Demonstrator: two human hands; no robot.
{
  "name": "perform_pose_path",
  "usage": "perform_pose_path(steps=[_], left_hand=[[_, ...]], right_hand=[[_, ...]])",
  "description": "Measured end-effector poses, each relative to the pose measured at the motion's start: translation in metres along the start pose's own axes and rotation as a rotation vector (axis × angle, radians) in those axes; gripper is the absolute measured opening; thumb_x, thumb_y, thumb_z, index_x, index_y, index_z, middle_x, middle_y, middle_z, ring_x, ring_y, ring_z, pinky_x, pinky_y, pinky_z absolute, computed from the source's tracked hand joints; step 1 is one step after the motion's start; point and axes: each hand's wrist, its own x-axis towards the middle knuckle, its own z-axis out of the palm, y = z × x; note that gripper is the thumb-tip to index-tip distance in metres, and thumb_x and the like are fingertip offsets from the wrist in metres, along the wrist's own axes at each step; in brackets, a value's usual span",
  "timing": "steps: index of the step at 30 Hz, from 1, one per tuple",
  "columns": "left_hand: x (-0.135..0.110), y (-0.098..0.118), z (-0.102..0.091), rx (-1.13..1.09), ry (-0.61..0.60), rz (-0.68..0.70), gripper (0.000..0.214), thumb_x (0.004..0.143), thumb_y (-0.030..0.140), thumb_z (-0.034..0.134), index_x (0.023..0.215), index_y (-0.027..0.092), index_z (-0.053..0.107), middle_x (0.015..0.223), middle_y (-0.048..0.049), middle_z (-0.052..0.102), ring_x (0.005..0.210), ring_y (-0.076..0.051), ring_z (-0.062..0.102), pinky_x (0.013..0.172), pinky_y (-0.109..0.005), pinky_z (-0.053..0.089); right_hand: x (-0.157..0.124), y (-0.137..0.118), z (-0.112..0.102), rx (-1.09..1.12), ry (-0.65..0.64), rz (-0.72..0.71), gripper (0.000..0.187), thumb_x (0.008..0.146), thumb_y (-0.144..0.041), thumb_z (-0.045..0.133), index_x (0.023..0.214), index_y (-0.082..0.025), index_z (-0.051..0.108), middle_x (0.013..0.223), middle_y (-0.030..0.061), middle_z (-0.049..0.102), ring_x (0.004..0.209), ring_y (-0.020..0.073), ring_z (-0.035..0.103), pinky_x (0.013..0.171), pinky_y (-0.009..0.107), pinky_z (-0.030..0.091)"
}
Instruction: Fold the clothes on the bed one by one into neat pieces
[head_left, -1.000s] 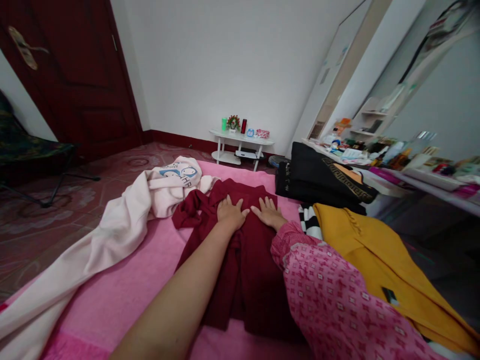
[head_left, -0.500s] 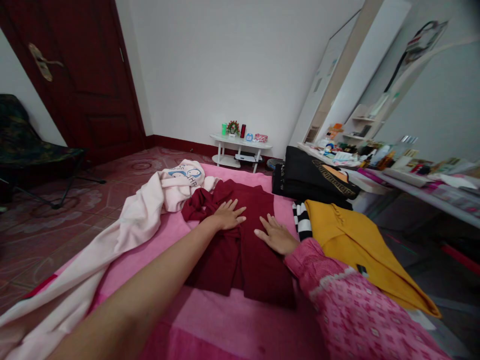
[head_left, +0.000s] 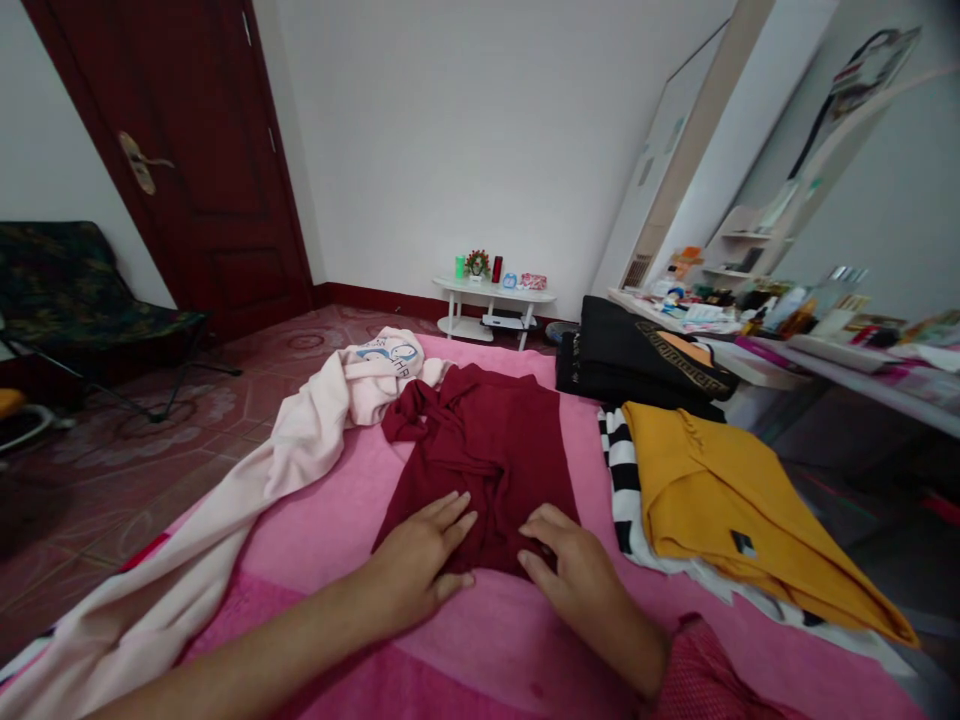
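Observation:
A dark red garment (head_left: 517, 430), apparently a top, lies on the pink bedcover (head_left: 337, 530) in front of me. Its far-left part is bunched up, and folds run through its middle near the front edge. My left hand (head_left: 420, 560) rests on the front-left edge, fingers stretched over the cloth and thumb apart. At the front-right corner my right hand (head_left: 577, 565) has its fingers bent over the edge, with cloth between fingers and thumb; its fingertips show only in part. Left of the garment sprawls a pale pink sweatshirt (head_left: 315, 430) with a blue print.
Folded yellow clothing (head_left: 712, 490) lies on black-and-white striped cloth (head_left: 621, 470) at the right. Behind it sits a folded black pile (head_left: 622, 350). A cluttered dressing table (head_left: 810, 345) borders the right side; a camouflage chair (head_left: 82, 290) stands left.
Both hands have come back toward me, from the middle of the dark red garment to its front edge. That edge now lies farther from me, its middle bunched. The view has turned slightly left.

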Motion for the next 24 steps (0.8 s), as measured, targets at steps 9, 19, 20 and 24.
perform_pose_path(steps=[9, 19, 20, 24], left_hand=[[-0.003, 0.009, -0.009, -0.13, 0.121, 0.07, 0.039, 0.088, 0.037, 0.051, 0.123, 0.022, 0.062, 0.131, -0.0066, 0.058, 0.12, -0.025, 0.053, 0.103, -0.038, 0.041], [0.029, -0.067, -0.055, 0.139, 0.571, -0.432, 0.046, 0.078, 0.038, 0.064, 0.12, 0.021, 0.052, 0.118, -0.0097, 0.056, 0.114, -0.027, 0.051, 0.097, -0.037, 0.041], [0.032, -0.077, -0.053, 0.184, 0.542, -0.489, 0.057, 0.076, 0.041, 0.066, 0.125, 0.02, 0.047, 0.122, -0.0112, 0.053, 0.116, -0.028, 0.05, 0.097, -0.038, 0.04], [0.046, -0.101, -0.04, 0.26, 0.44, -0.565, 0.055, 0.081, 0.041, 0.06, 0.126, 0.016, 0.044, 0.13, -0.0164, 0.046, 0.117, -0.029, 0.05, 0.095, -0.038, 0.042]], right_hand=[[0.025, -0.03, -0.003, 0.234, -0.327, -0.057, 0.02, 0.08, -0.027, 0.057, 0.068, -0.019, 0.071, 0.066, -0.0002, 0.064, 0.057, 0.0113, 0.058, 0.052, 0.021, 0.039], [0.082, 0.01, 0.032, -0.293, 0.027, 0.04, 0.061, 0.089, -0.045, 0.045, 0.143, -0.017, 0.038, 0.153, 0.0094, 0.026, 0.142, 0.0267, 0.021, 0.114, 0.051, 0.013], [0.081, 0.012, 0.035, -0.306, 0.015, 0.037, 0.061, 0.09, -0.045, 0.042, 0.143, -0.017, 0.037, 0.154, 0.0087, 0.024, 0.142, 0.0261, 0.02, 0.115, 0.051, 0.012], [0.078, 0.014, 0.036, -0.314, 0.013, 0.026, 0.059, 0.091, -0.045, 0.041, 0.143, -0.018, 0.037, 0.154, 0.0078, 0.024, 0.142, 0.0246, 0.02, 0.115, 0.05, 0.013]])
